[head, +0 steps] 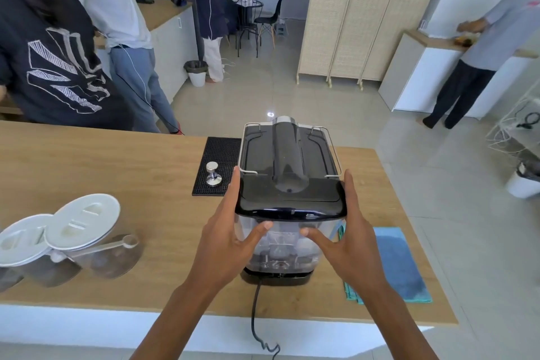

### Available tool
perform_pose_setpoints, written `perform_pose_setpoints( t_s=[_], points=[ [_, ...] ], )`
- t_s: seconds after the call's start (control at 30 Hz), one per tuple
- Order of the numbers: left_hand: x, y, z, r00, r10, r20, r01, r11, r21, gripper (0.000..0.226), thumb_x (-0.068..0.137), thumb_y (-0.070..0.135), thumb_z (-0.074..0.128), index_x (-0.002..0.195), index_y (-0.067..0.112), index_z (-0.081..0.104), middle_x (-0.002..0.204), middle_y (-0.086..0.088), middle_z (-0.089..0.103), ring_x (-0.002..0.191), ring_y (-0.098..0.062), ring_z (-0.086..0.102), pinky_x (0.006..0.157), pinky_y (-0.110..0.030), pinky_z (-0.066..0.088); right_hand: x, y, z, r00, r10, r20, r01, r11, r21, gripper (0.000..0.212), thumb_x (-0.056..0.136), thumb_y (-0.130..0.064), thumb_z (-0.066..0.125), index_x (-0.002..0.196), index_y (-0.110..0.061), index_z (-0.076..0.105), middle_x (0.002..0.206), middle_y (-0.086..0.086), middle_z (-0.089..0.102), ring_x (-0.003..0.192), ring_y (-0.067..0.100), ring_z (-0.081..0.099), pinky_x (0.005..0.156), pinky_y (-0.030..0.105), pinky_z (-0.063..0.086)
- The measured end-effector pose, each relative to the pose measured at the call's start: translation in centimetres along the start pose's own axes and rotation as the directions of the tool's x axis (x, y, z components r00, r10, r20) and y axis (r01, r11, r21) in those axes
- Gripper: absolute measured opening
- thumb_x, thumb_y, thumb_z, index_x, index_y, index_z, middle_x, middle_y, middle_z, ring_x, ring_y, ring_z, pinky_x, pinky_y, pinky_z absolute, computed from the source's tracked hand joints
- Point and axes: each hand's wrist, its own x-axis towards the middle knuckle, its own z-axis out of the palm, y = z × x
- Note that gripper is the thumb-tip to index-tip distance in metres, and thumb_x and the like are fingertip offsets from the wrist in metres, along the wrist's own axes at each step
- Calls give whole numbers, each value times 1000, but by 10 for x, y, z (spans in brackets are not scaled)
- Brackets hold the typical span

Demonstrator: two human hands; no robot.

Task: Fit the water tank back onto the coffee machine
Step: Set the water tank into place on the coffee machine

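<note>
A black coffee machine (289, 160) stands on the wooden counter (117, 172), its back toward me. The clear water tank (285, 248) with a black lid sits upright at the machine's rear, above the black base. My left hand (230, 231) presses flat against the tank's left side, thumb on its near face. My right hand (347, 236) mirrors it on the right side, thumb also on the near face. Both hands hold the tank between them.
A steel tamper (213, 174) stands on a black rubber mat (217, 166) left of the machine. Two lidded clear jars (70, 231) and a scoop sit at the near left. A blue cloth (397, 263) lies right. The power cord (257, 318) hangs over the front edge. People stand beyond.
</note>
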Motion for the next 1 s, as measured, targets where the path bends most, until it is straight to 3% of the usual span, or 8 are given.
perform_pose_setpoints(
  t_s=[0.17, 0.33, 0.47, 0.63, 0.77, 0.9, 0.97, 1.0],
  points=[
    [-1, -3, 2, 1000, -1, -10, 1, 1000, -4, 102, 81, 64, 65, 156, 53, -3, 162, 11, 38, 148, -21, 38, 115, -50, 40, -1, 7, 4, 1000, 4, 4, -4, 1000, 13, 121, 66, -82, 71, 158, -55, -4, 154, -47, 24, 131, -27, 30, 100, 10, 33],
    [-1, -6, 4, 1000, 3, -8, -3, 999, 36, 101, 82, 63, 64, 156, 53, -3, 161, 7, 41, 141, -32, 43, 110, -55, 43, -2, 12, 10, 1000, -18, 6, 17, 999, 39, 118, 72, -72, 76, 160, -51, -1, 154, -47, 21, 131, -30, 27, 93, -9, 27],
    [-5, -10, 9, 1000, -11, -13, 12, 1000, 21, 101, 82, 59, 67, 157, 51, 0, 164, 12, 34, 149, -13, 35, 117, -48, 38, -7, 20, 13, 1000, 10, 29, -12, 997, 76, 121, 72, -72, 75, 159, -52, -7, 159, -38, 23, 134, -9, 46, 105, 12, 42],
    [-7, -15, 12, 999, -5, -40, 7, 999, 51, 100, 84, 57, 69, 154, 57, -2, 163, 11, 37, 148, -15, 38, 115, -47, 42, -9, 25, 15, 998, 40, 48, -45, 994, 98, 124, 71, -73, 75, 159, -51, -8, 159, -38, 25, 136, -21, 33, 98, -5, 28],
    [-6, -15, 10, 1000, 1, -23, 1, 995, 102, 98, 80, 69, 61, 155, 57, -2, 151, -12, 53, 129, -43, 49, 100, -52, 48, -10, 25, 16, 998, 51, 37, -55, 993, 103, 124, 70, -75, 74, 159, -52, -9, 159, -34, 30, 133, -22, 36, 98, -4, 30],
    [-6, -13, 12, 999, -27, -37, 32, 990, 136, 95, 80, 71, 58, 154, 57, 0, 134, -36, 49, 120, -51, 46, 93, -56, 46, -11, 25, 16, 999, 44, 28, -47, 992, 113, 124, 71, -76, 73, 159, -51, -10, 152, -46, 29, 129, -26, 36, 96, -5, 29],
    [-6, -15, 12, 999, -4, -40, 9, 992, 126, 93, 81, 69, 60, 153, 59, 1, 145, -26, 48, 122, -48, 48, 96, -55, 46, -12, 26, 16, 999, 44, 30, -47, 992, 118, 123, 72, -73, 74, 159, -50, -10, 148, -51, 28, 128, -27, 36, 96, -5, 30],
    [-7, -17, 12, 999, 15, -41, -11, 994, 107, 93, 81, 68, 60, 152, 60, 1, 156, -11, 45, 124, -45, 51, 100, -53, 47, -11, 26, 16, 999, 45, 31, -48, 992, 113, 123, 73, -71, 75, 159, -50, -10, 147, -52, 28, 127, -27, 37, 96, -5, 30]
  ],
)
